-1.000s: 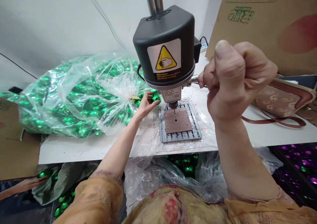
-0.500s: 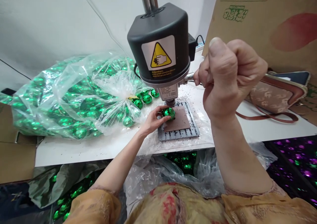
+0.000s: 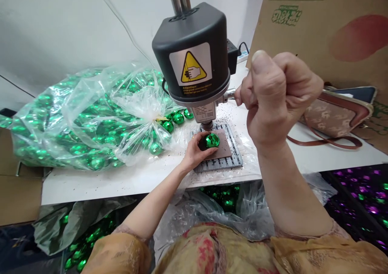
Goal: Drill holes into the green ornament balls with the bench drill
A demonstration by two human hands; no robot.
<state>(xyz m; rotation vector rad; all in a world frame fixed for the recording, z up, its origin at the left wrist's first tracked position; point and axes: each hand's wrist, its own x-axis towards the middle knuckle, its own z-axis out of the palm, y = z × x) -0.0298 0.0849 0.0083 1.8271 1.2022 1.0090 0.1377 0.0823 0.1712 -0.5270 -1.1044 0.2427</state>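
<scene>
Between the thumb and fingers of my left hand [image 3: 195, 149] is a shiny green faceted ball [image 3: 212, 140], held over a brown board [image 3: 224, 148] on the slotted grey base plate [image 3: 235, 163]. A dark mark shows on top of the ball. Just behind and above it is the chuck [image 3: 207, 125] of a black drill press [image 3: 190, 43] with a yellow hand-warning sticker. My right hand [image 3: 273, 96] is closed in a fist round the press's lever [image 3: 230, 94]; the fist covers most of the lever.
A clear plastic bag [image 3: 87, 120] full of green balls lies on the white table [image 3: 106, 185] at left, with several loose green balls [image 3: 178, 118] beside it. A patterned purse [image 3: 336, 112] with a brown strap and a large cardboard box [image 3: 318, 35] stand at right. Dark shavings dot the table.
My left hand has brought the green ball toward me and slightly right, out from under the chuck. The right fist stays on the lever, and the view has shifted slightly.
</scene>
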